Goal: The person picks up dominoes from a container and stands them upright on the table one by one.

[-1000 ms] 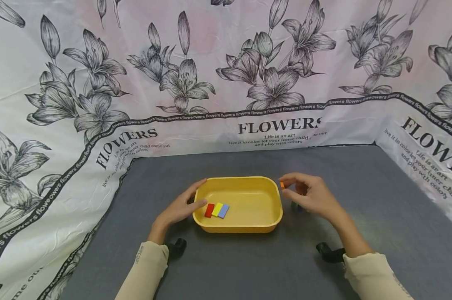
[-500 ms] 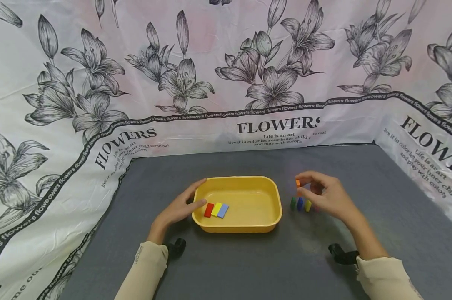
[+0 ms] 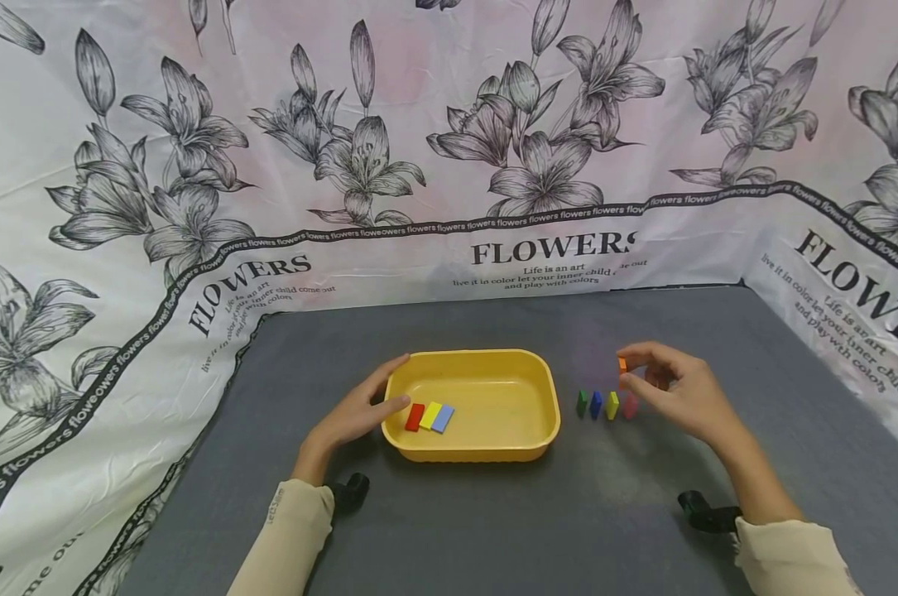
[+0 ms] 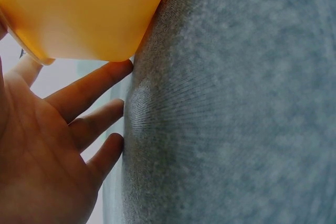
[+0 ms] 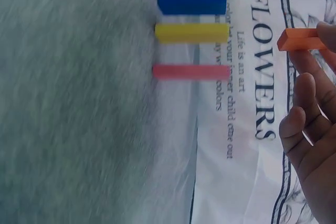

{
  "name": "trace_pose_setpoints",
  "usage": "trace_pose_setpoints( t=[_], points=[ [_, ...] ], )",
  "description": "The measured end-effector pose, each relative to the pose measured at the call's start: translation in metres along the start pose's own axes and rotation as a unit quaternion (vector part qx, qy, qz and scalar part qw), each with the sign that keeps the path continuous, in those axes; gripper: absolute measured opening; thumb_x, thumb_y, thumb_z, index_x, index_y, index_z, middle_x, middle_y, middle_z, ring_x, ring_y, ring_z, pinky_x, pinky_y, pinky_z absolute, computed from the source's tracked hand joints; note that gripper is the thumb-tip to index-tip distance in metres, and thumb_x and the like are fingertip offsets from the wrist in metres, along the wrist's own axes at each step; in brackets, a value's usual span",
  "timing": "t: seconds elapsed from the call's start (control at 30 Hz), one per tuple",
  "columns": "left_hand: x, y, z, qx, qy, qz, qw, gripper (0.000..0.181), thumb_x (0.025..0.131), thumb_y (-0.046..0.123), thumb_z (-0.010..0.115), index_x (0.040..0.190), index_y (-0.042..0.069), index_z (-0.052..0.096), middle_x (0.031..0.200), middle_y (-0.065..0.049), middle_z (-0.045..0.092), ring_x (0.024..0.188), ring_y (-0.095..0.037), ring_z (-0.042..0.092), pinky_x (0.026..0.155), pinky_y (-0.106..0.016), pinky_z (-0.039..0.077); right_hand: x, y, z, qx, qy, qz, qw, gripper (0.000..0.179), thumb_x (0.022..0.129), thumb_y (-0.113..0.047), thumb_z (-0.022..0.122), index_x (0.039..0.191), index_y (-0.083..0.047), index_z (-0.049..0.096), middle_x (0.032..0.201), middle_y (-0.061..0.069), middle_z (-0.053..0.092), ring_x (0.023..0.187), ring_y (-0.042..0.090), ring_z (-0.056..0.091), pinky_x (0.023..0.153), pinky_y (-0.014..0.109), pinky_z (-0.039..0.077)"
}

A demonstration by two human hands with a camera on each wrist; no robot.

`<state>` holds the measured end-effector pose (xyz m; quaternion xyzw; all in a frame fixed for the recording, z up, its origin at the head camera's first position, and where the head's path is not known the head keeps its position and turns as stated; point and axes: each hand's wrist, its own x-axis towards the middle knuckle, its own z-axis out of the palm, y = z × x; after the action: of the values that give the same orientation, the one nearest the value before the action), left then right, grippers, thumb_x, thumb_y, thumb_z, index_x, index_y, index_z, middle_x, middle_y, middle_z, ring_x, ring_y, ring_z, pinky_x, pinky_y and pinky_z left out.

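My left hand (image 3: 355, 411) rests against the left end of a yellow tray (image 3: 478, 454), thumb over the rim and the other fingers spread straight along the outside in the left wrist view. Inside the tray, a red block (image 3: 415, 417), a yellow block (image 3: 429, 415) and a light blue block (image 3: 443, 419) lie flat side by side. My right hand (image 3: 675, 389) pinches an orange block (image 5: 300, 39) between thumb and index finger, raised off the table. Below and left of it stand upright green (image 3: 582, 403), blue (image 3: 596, 405), yellow (image 3: 612, 406) and pink blocks (image 3: 631, 406), spaced in a row.
The dark grey table (image 3: 508, 530) is bordered by a white flower-printed cloth (image 3: 389, 273) at the back and both sides. Black wrist straps with small cameras sit on both wrists.
My right hand has moved right, away from the tray's right rim, carrying the orange block, and the standing row has come into sight. The left hand and tray have stayed put.
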<state>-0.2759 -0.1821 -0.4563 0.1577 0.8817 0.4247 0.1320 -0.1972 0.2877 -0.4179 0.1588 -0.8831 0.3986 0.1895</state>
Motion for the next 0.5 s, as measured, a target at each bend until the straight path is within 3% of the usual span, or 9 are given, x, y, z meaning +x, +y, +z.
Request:
trace_pose_setpoints(
  t=[0.2,0.5],
  points=[
    [0.000,0.000,0.000,0.001,0.001,0.000,1.0000,0.070,0.097,0.044,0.064,0.157,0.048,0.027,0.169,0.003,0.027,0.152,-0.034,0.034,0.120,-0.068,0.026,-0.009,0.012,-0.011,-0.012,0.014,0.014,0.9997,0.034,0.088,-0.006,0.078,0.120,-0.017,0.070,0.095,-0.009,0.073,0.067,0.006,0.052,0.057,0.021,0.042],
    [0.000,0.001,0.000,-0.005,-0.006,-0.002,1.0000,0.069,0.098,0.044,0.063,0.157,0.049,0.027,0.167,0.003,0.030,0.149,-0.034,0.039,0.120,-0.066,0.029,-0.020,0.027,-0.020,-0.034,-0.023,0.067,0.9969,0.025,0.093,-0.015,0.074,0.117,-0.013,0.069,0.096,0.008,0.076,0.068,0.009,0.061,0.055,0.022,0.045]
  ],
)
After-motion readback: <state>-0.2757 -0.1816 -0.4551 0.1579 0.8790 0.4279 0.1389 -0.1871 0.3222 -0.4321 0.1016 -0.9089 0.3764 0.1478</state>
